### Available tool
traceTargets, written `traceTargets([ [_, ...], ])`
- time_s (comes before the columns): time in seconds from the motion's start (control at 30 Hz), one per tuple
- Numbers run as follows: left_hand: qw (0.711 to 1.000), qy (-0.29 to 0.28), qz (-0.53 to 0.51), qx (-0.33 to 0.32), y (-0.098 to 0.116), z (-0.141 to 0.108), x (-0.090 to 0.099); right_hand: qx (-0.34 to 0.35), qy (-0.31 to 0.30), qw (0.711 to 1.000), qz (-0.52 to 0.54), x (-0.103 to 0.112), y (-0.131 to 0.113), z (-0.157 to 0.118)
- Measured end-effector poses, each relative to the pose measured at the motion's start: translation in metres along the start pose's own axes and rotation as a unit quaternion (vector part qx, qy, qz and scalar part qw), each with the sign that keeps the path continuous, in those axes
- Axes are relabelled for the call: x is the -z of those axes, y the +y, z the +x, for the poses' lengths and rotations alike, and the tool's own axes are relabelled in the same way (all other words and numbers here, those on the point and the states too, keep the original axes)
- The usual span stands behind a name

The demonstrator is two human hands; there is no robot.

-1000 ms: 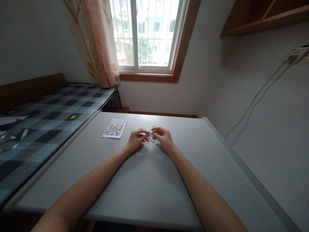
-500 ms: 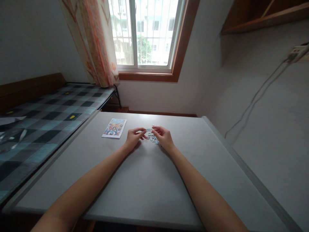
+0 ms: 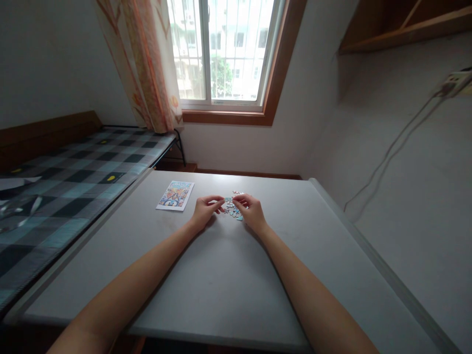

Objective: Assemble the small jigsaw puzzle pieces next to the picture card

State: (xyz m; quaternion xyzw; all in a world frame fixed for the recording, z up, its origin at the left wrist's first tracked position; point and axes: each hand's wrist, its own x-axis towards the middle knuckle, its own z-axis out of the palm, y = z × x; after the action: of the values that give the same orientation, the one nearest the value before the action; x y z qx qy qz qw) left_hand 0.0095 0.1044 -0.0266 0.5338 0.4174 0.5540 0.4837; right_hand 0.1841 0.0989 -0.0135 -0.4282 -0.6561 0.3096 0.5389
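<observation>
Small jigsaw pieces (image 3: 233, 210) lie in a loose pile on the white table, partly covered by my fingers. My left hand (image 3: 205, 210) pinches a small teal jigsaw piece (image 3: 227, 199) at its fingertips, just over the pile's left side. From the other side, my right hand (image 3: 251, 212) is closed in a pinch at the same spot, its thumb and forefinger at the piece's right edge. Both hands are close together, and the fingers hide some of the pile. Left of my left hand lies a colourful picture sheet (image 3: 175, 195) with a white border.
The white table (image 3: 221, 285) has a raised strip along its right edge. A bed with a checked cover (image 3: 92, 172) stands along its left side. Beyond are a curtain (image 3: 147, 64) and a window (image 3: 236, 59). A cable (image 3: 387, 152) hangs on the right wall.
My right fingertips have come down slightly and closer to the teal piece, uncovering more of the pile's far side. My left hand has barely moved.
</observation>
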Motion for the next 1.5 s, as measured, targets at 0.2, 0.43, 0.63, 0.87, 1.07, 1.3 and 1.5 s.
traceTargets([
  [0.2, 1.0, 0.003, 0.004, 0.0, 0.0039, -0.0014, -0.0006, 0.006, -0.001, 1.0, -0.01, -0.0002, 0.0012, -0.0003],
  [0.43, 1.0, 0.016, 0.007, 0.005, 0.0091, -0.0027, -0.0023, 0.002, -0.001, 1.0, -0.014, -0.0006, 0.0001, -0.0003],
  [0.63, 1.0, 0.017, 0.01, -0.001, 0.01, -0.0036, -0.0027, 0.004, -0.003, 1.0, -0.011, 0.0, -0.001, -0.0002],
  [0.87, 1.0, 0.019, 0.011, -0.009, 0.0098, -0.004, -0.0032, 0.003, -0.003, 1.0, -0.01, -0.0004, -0.0012, -0.0001],
  [1.07, 1.0, 0.014, 0.005, -0.011, 0.0077, -0.0032, -0.0024, 0.0, -0.009, 1.0, -0.011, -0.0006, 0.0002, -0.0002],
  [1.3, 1.0, 0.007, 0.015, -0.013, 0.0067, -0.0034, -0.0023, 0.004, -0.011, 1.0, -0.008, -0.0011, -0.001, -0.0006],
  [1.5, 1.0, -0.004, 0.021, -0.018, 0.0066, -0.0032, -0.0018, 0.003, -0.008, 1.0, -0.011, -0.0009, 0.0018, -0.0004],
])
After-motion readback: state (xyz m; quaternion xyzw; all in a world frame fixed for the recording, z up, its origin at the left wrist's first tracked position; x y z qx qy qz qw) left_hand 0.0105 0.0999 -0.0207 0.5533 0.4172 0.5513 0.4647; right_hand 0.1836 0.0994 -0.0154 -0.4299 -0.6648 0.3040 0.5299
